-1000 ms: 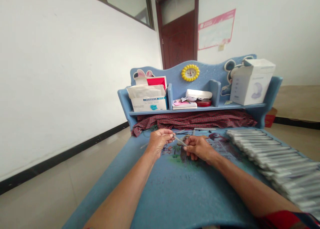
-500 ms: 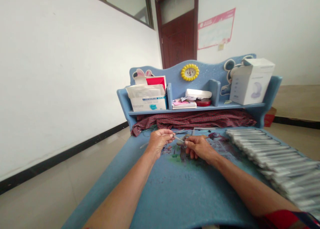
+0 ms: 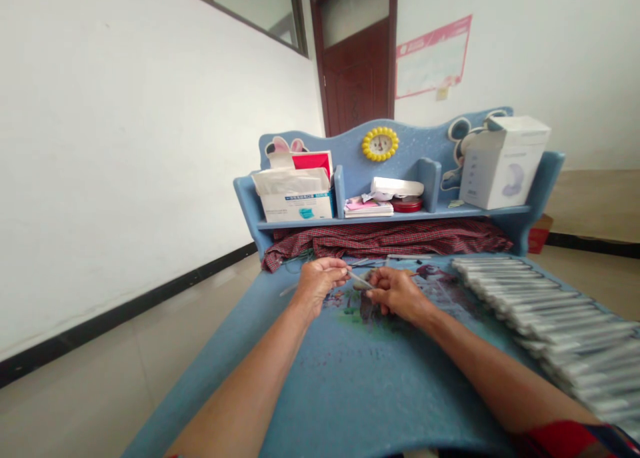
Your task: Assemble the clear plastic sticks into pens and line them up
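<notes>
A thin, whitish see-through pen barrel (image 3: 359,279) slants between my two hands above the blue desk. My left hand (image 3: 319,283) pinches its upper left end between thumb and fingers. At the lower right end, the thumb and fingertips of my right hand (image 3: 397,295) close around the barrel's tip. Whether a smaller part sits in the right fingertips is too blurred to tell. Just behind the hands lie a few thin dark and clear pen parts (image 3: 367,265), partly covered by the fingers.
Many pale pens (image 3: 545,311) lie in a long row along the desk's right side. A red checked cloth (image 3: 390,238) fills the space under the shelf. On the shelf stand a mask box (image 3: 297,201), a red round tin (image 3: 407,205) and a white carton (image 3: 503,165).
The fingers of my right hand have shifted around the barrel's right end, with the index finger raised and thumb slightly lower. My left hand stays nearly still.
</notes>
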The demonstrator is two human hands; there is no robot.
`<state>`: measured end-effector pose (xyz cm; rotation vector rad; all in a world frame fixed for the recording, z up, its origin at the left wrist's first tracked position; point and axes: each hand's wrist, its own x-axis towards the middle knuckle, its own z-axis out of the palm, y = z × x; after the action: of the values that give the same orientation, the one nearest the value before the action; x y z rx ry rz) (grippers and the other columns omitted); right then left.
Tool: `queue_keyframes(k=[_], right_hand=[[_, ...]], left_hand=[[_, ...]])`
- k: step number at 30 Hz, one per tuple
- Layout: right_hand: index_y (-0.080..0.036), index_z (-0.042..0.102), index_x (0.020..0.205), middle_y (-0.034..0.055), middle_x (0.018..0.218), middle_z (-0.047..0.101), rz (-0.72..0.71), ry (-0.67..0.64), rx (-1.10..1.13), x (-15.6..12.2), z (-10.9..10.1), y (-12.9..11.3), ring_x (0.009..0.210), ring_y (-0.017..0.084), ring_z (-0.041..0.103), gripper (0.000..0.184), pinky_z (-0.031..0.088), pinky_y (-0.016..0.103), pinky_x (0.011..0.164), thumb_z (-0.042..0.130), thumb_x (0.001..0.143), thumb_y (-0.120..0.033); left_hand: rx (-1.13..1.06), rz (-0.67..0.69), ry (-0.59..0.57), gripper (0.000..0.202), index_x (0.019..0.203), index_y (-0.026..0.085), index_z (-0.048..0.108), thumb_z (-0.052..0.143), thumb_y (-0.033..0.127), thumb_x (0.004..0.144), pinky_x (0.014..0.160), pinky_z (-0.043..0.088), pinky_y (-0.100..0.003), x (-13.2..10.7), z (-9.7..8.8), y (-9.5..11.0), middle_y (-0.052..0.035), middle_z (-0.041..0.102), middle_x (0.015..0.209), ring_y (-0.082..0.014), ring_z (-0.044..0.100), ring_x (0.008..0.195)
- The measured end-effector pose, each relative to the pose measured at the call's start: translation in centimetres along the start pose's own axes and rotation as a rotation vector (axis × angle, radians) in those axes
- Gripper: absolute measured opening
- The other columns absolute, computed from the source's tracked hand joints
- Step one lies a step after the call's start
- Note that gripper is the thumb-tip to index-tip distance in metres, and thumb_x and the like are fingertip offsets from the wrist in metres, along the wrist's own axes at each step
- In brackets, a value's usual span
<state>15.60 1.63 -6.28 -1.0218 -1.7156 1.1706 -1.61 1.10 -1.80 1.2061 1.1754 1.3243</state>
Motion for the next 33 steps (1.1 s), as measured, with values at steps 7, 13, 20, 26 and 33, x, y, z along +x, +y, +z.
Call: queue_keyframes(k=[7,13,20,26,33], right_hand=[[-0.019,0.047,0.079,-0.0071,0.053,0.051,-0.023,-0.003,-0.024,0.13,-0.12,0.27,0.036,0.006,0.045,0.018,0.033,0.016,0.034,0.058,0.069,-0.028],[-0.017,0.051,0.071,-0.0030,0.055,0.054,-0.048,-0.032,-0.101,0.03,-0.13,0.16,0.035,0.006,0.045,0.015,0.032,0.017,0.034,0.047,0.077,-0.030],[-0.018,0.049,0.074,-0.0052,0.054,0.053,-0.042,0.009,-0.070,0.03,-0.11,-0.01,0.035,0.006,0.044,0.012,0.031,0.016,0.034,0.056,0.071,-0.027],[-0.018,0.051,0.076,-0.0055,0.053,0.052,-0.044,0.001,-0.054,-0.05,-0.05,-0.07,0.036,0.005,0.043,0.013,0.032,0.016,0.034,0.057,0.071,-0.029],[-0.017,0.052,0.071,-0.0031,0.054,0.055,-0.057,-0.005,-0.093,-0.04,-0.09,-0.11,0.035,0.006,0.045,0.014,0.031,0.016,0.033,0.049,0.077,-0.029]], left_hand=[[-0.003,0.000,-0.006,0.022,0.073,0.012,0.064,0.072,0.018,0.054,0.064,0.048,-0.027,0.05,-0.04,-0.11,-0.0073,0.069,0.073,-0.0149,0.064,0.063],[-0.003,-0.004,-0.010,0.021,0.073,0.012,0.064,0.071,0.017,0.054,0.064,0.048,-0.026,0.06,-0.03,-0.13,-0.0071,0.069,0.072,-0.0147,0.063,0.063],[0.002,-0.012,-0.024,0.021,0.073,0.012,0.064,0.072,0.018,0.054,0.064,0.048,-0.026,0.11,-0.04,-0.27,-0.0069,0.069,0.072,-0.0149,0.064,0.064],[0.002,-0.013,-0.030,0.018,0.072,0.013,0.065,0.070,0.016,0.055,0.064,0.048,-0.026,0.13,-0.04,-0.31,-0.0059,0.069,0.072,-0.0138,0.064,0.062],[0.001,-0.013,-0.059,0.019,0.072,0.012,0.065,0.071,0.018,0.055,0.064,0.048,-0.026,0.11,-0.07,-0.31,-0.0071,0.070,0.076,-0.0140,0.064,0.063]])
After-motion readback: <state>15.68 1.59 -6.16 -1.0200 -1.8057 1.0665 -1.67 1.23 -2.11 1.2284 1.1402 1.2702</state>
